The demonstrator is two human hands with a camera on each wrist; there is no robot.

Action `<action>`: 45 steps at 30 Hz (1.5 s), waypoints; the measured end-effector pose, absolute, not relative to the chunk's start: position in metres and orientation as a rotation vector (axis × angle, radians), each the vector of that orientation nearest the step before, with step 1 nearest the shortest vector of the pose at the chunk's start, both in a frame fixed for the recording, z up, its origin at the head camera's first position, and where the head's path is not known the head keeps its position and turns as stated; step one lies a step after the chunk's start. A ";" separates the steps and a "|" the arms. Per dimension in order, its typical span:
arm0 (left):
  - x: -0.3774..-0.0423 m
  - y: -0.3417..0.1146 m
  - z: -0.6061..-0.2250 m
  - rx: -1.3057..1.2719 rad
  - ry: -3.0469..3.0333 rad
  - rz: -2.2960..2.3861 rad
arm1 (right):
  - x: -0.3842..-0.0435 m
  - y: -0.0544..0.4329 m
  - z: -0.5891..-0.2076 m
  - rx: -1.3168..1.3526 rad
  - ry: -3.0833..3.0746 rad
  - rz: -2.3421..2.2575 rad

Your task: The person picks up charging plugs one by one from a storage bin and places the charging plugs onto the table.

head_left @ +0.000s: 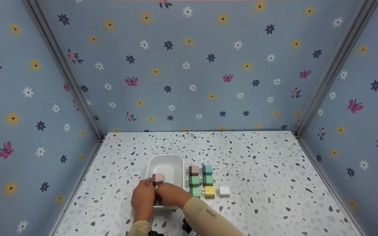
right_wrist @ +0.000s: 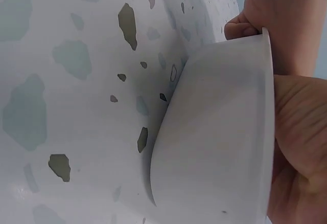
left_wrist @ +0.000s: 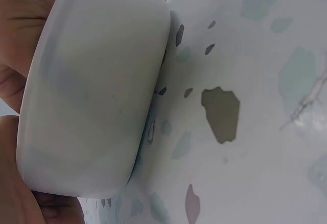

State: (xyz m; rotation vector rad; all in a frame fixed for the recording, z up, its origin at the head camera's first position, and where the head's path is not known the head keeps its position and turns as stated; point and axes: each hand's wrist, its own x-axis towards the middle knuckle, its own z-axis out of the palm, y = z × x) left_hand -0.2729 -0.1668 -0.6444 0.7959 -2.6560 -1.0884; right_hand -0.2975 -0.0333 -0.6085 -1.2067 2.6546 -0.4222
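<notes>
The tub [head_left: 167,165]'s plain white, plugs [head_left: 208,180] come in pastel pink, green, turquoise, yellow and white. White bench [head_left: 258,164] with greyish speckles, pale blue walls [head_left: 202,105] in flower-and-butterfly print, beige sleeves [head_left: 208,214].

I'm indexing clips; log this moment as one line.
left hand: at white tray; right hand: over tray; pink plug: near hands; yellow plug: on table

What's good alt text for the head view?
A person's left hand and right hand are close together over a white tray, a pink plug beside them. Seven more plugs sit right of the tray on a speckled table.
</notes>
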 end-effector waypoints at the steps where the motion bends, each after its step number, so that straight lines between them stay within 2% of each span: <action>1: -0.273 -0.166 -0.644 0.798 -2.661 -1.087 | -0.298 -0.033 -0.609 -1.210 2.646 -0.423; 33: -0.273 -0.163 -0.641 0.769 -2.687 -1.056 | -0.310 0.013 -0.583 -1.304 2.698 -0.318; 45: -0.272 -0.163 -0.641 0.796 -2.689 -1.042 | -0.308 0.028 -0.574 -1.415 2.783 -0.327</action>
